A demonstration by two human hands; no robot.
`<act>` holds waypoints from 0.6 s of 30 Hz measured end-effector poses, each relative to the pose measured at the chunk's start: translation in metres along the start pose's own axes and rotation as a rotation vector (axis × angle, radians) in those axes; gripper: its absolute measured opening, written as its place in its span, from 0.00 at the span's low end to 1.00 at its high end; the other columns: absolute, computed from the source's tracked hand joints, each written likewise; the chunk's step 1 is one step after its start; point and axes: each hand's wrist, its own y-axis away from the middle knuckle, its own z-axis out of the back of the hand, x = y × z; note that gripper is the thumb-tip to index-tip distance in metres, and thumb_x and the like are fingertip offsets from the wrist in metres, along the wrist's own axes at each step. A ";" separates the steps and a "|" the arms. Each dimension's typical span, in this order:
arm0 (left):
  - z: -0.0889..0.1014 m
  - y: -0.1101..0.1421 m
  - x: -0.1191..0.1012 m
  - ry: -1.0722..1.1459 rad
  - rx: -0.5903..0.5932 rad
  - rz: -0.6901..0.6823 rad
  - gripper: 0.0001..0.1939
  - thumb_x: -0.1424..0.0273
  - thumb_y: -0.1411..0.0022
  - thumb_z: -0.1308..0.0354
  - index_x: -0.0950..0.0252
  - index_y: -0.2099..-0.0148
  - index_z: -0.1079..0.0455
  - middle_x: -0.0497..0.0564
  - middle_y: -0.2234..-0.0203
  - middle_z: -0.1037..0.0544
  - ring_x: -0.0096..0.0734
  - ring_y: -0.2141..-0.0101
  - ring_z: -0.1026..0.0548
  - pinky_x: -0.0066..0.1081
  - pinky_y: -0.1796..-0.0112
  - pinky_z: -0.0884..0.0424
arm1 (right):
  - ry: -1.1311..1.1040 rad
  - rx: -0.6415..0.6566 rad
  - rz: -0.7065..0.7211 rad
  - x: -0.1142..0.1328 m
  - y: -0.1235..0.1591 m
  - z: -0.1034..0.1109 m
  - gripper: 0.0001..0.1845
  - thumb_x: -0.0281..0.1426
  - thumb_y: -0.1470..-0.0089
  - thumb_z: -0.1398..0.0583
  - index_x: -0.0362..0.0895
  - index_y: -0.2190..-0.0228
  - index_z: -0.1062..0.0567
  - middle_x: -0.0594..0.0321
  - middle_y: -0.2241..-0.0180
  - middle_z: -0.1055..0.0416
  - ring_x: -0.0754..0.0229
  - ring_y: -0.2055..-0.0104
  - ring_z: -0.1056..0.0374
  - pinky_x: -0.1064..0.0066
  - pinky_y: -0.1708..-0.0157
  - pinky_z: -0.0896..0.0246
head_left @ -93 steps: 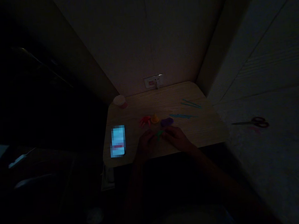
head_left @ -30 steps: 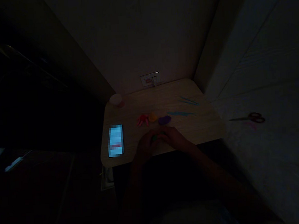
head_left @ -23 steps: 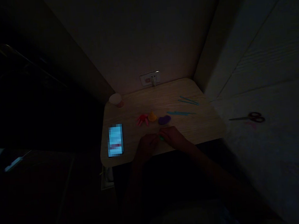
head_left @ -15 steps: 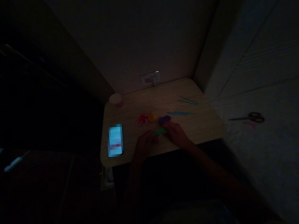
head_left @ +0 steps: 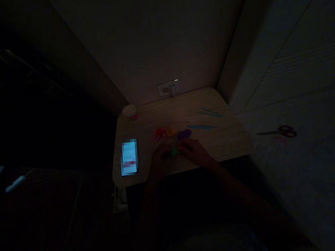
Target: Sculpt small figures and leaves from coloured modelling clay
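Between my two hands is a small lump of green modelling clay (head_left: 174, 151), low over the front of the wooden table. My left hand (head_left: 160, 157) is closed on its left side, with the fingers in shadow. My right hand (head_left: 194, 150) pinches the clay's right side. Just beyond my hands, a red and pink piece shaped like a hand or crab (head_left: 159, 133), an orange lump (head_left: 170, 131) and a purple lump (head_left: 184, 134) lie in a row. The room is very dark, so fine detail is lost.
On the table (head_left: 152, 115) lie a lit phone (head_left: 129, 157) at left, a pink and white cup (head_left: 130, 112) at back left, and thin blue sticks or tools (head_left: 202, 127) at right. Scissors (head_left: 282, 132) rest on a surface beyond the right edge. A wall socket (head_left: 168, 88) holds a plug.
The green clay was a longer strip stretched between my hands; now it is a compact lump. My right hand has come left and slightly down, closer to my left hand.
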 end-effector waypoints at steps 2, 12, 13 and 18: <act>-0.001 0.002 -0.001 0.053 0.005 0.082 0.14 0.65 0.42 0.32 0.62 0.55 0.27 0.49 0.66 0.23 0.33 0.65 0.25 0.30 0.63 0.29 | 0.085 0.027 0.036 0.002 -0.001 0.000 0.12 0.38 0.34 0.39 0.45 0.64 0.20 0.59 0.66 0.20 0.57 0.65 0.26 0.67 0.62 0.35; 0.001 0.003 -0.006 0.101 -0.015 0.038 0.11 0.62 0.43 0.30 0.63 0.64 0.22 0.49 0.70 0.23 0.33 0.68 0.27 0.30 0.66 0.31 | 0.198 0.181 0.129 0.005 0.002 0.002 0.22 0.49 0.36 0.37 0.43 0.59 0.18 0.58 0.64 0.19 0.56 0.64 0.26 0.68 0.63 0.39; 0.001 0.003 -0.006 0.119 -0.027 0.052 0.11 0.62 0.45 0.29 0.63 0.64 0.23 0.48 0.71 0.24 0.32 0.69 0.28 0.29 0.67 0.33 | 0.211 0.195 0.138 0.005 0.002 0.003 0.23 0.50 0.39 0.35 0.43 0.58 0.18 0.58 0.65 0.20 0.56 0.65 0.27 0.69 0.64 0.40; 0.001 0.004 -0.007 0.190 0.029 0.120 0.14 0.60 0.45 0.29 0.64 0.64 0.24 0.47 0.72 0.24 0.30 0.70 0.27 0.27 0.67 0.32 | 0.196 0.275 0.096 0.007 0.003 0.006 0.22 0.50 0.42 0.32 0.43 0.64 0.20 0.63 0.70 0.24 0.60 0.69 0.32 0.71 0.68 0.45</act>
